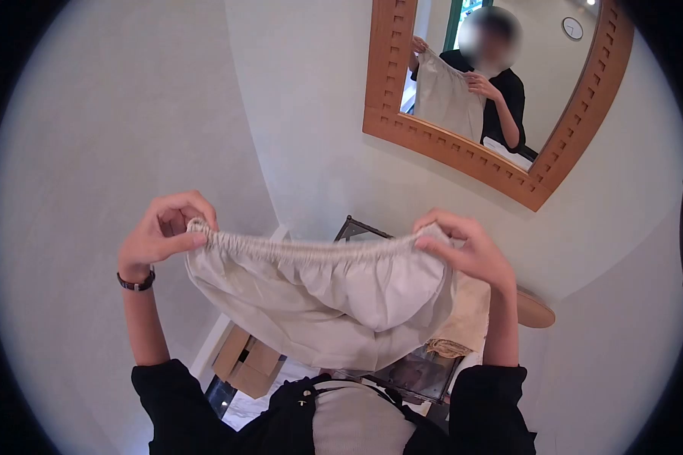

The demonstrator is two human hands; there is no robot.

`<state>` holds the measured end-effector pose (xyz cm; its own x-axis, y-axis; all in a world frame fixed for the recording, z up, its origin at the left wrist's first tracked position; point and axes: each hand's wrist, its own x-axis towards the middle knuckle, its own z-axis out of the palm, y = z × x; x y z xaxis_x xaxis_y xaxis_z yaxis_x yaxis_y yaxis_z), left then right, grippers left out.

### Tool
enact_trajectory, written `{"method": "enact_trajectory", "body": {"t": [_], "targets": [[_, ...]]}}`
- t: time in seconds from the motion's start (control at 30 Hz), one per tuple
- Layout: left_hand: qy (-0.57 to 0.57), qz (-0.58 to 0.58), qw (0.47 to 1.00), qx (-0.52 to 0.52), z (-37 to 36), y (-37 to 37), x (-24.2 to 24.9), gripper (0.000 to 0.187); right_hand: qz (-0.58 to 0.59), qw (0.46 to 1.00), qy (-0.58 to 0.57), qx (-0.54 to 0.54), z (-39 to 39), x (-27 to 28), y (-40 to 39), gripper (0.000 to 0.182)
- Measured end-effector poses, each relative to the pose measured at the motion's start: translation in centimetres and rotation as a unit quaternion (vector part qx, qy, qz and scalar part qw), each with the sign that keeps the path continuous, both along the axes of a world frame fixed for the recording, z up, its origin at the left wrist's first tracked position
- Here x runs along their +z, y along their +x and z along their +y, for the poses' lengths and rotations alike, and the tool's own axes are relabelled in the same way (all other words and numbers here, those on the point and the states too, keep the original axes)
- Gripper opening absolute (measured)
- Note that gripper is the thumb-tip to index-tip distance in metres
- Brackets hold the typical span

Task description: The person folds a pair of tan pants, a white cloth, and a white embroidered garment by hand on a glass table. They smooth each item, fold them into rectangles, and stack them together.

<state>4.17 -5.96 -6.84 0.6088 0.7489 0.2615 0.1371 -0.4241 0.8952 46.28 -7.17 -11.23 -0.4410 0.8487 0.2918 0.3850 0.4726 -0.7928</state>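
Holding gathered cloth (303, 311) between left hand (162, 233) and right hand (474, 249).

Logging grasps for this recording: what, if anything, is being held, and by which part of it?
A pale cloth; the left hand and right hand pinch opposite ends of its gathered edge.

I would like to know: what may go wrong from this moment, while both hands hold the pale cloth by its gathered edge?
1. The left hand and right hand pinch the gathered edge far apart; if it is elastic, as it looks, a slip might let it spring back.
2. The pale cloth hides part of the dark-framed case from the head camera, so lowering the cloth might brush or snag it there unnoticed.
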Motion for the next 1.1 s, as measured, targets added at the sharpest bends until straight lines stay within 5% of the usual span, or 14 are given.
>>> {"method": "enact_trajectory", "body": {"t": [0.1, 0.2, 0.37, 0.43, 0.5, 0.6, 0.67, 0.73, 0.83, 0.9, 0.97, 1.03, 1.07, 1.1], "targets": [[-0.015, 0.158, 0.974, 0.163, 0.2, 0.5, 0.9, 0.011, -0.035, 0.996, 0.076, -0.041, 1.6, 0.0, 1.1, 0.019], [0.049, 0.068, 0.993, 0.088, 1.7, -1.8, 0.1, 0.016, -0.075, 0.984, 0.152, -0.062, 3.8, 0.4, 2.1, 0.019], [0.138, 0.115, 0.964, 0.198, 5.2, -4.1, 0.7, 0.018, -0.114, 0.964, 0.186, -0.152, 9.3, 2.7, 1.6, 0.018], [0.236, 0.216, 0.910, 0.264, 7.2, -4.7, -0.2, 0.015, -0.144, 0.960, 0.181, -0.155, 12.7, 2.6, 0.1, 0.017], [0.364, 0.359, 0.799, 0.315, 9.6, -5.8, -0.6, 0.013, -0.100, 0.987, -0.022, -0.126, 15.5, 3.0, -1.9, 0.017], [0.461, 0.451, 0.663, 0.380, 11.7, -9.9, 1.6, 0.016, 0.113, 0.990, -0.080, -0.016, 22.5, 3.5, -5.0, 0.019], [0.541, 0.465, 0.563, 0.417, 13.3, -14.1, 4.5, 0.026, 0.039, 0.983, 0.171, -0.050, 27.3, 5.9, -6.1, 0.020], [0.613, 0.474, 0.434, 0.460, 14.1, -16.5, 8.6, 0.030, -0.010, 0.872, 0.483, -0.078, 28.7, 10.6, -7.3, 0.020], [0.483, 0.560, 0.327, 0.588, 9.7, -13.8, 18.0, 0.039, -0.015, 0.709, 0.699, -0.091, 27.5, 19.4, -9.1, 0.018], [0.600, 0.445, 0.274, 0.606, 8.6, -15.8, 22.2, 0.032, -0.054, 0.663, 0.728, -0.163, 24.0, 23.7, -10.0, 0.020], [0.567, 0.281, 0.466, 0.618, 5.7, -12.8, 25.2, 0.037, -0.047, 0.681, 0.706, -0.188, 20.7, 25.7, -11.6, 0.023], [0.582, 0.269, 0.470, 0.607, 3.9, -11.5, 26.4, 0.035, 0.013, 0.698, 0.705, -0.123, 19.8, 26.3, -12.8, 0.025], [0.588, 0.262, 0.474, 0.600, 3.3, -11.3, 26.4, 0.035, -0.042, 0.638, 0.753, -0.156, 19.3, 25.9, -13.2, 0.027], [0.594, 0.313, 0.440, 0.596, 3.0, -11.7, 25.9, 0.035, -0.050, 0.683, 0.717, -0.127, 19.5, 25.5, -13.5, 0.027]]}}
